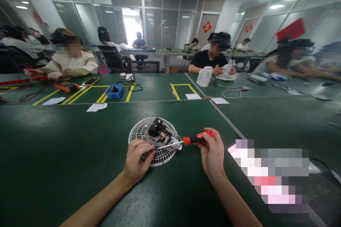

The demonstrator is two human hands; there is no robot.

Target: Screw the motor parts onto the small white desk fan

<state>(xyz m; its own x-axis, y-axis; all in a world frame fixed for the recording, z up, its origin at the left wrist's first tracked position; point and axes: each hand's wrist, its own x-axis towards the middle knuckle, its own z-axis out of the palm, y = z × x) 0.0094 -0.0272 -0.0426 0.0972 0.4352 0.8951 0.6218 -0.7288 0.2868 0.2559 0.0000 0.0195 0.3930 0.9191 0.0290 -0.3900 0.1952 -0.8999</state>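
Note:
A round white fan grille (162, 159) lies on the green table, with a black motor assembly (157, 127) and wires on top of it. My right hand (213, 152) is closed around the red and black handle of a screwdriver (198, 137). Its metal shaft points left across the grille, and the tip reaches the fingers of my left hand (138, 159). Those fingers are pinched together at the tip, over the grille's near left part. Whatever small piece they hold there is too small to make out.
Beyond the grille, a blue bin (114, 91), paper slips (97, 107) and yellow tape marks lie on the table. An orange multimeter (67, 87) and a phone (92, 81) are farther left. Across the table, a person handles a white fan part (226, 72). A blurred-out object (269, 177) lies right.

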